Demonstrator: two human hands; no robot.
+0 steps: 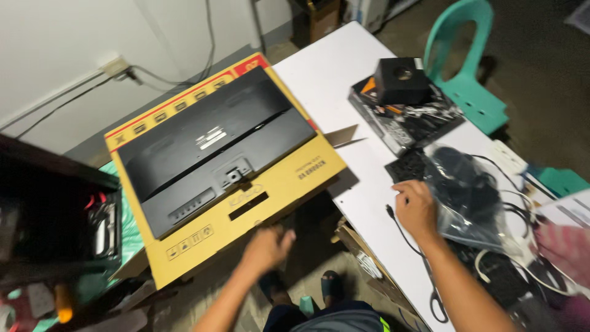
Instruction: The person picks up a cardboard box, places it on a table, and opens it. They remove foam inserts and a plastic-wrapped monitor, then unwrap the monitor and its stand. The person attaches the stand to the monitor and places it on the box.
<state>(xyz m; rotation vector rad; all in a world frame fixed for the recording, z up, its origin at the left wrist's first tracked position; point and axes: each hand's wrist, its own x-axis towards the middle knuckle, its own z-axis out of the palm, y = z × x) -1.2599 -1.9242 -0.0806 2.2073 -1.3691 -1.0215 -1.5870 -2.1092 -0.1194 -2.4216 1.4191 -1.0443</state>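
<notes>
A black monitor (pixel 215 144) lies face down on a flat yellow cardboard box (pixel 289 178) left of the white table (pixel 326 74). My left hand (pixel 267 247) hovers at the near edge of the box, fingers curled and blurred, with nothing seen in it. My right hand (pixel 416 208) rests on the table and grips the edge of a clear plastic bag (pixel 467 197) holding black parts and cables. A black cable (pixel 399 230) runs along the table beside that hand.
A black printed box (pixel 409 120) with a small black cube (pixel 402 80) on top sits further back on the table. White and black cables (pixel 516 258) pile at the right. A teal plastic chair (pixel 467 61) stands beyond the table. Scissors (pixel 436 301) lie near the table edge.
</notes>
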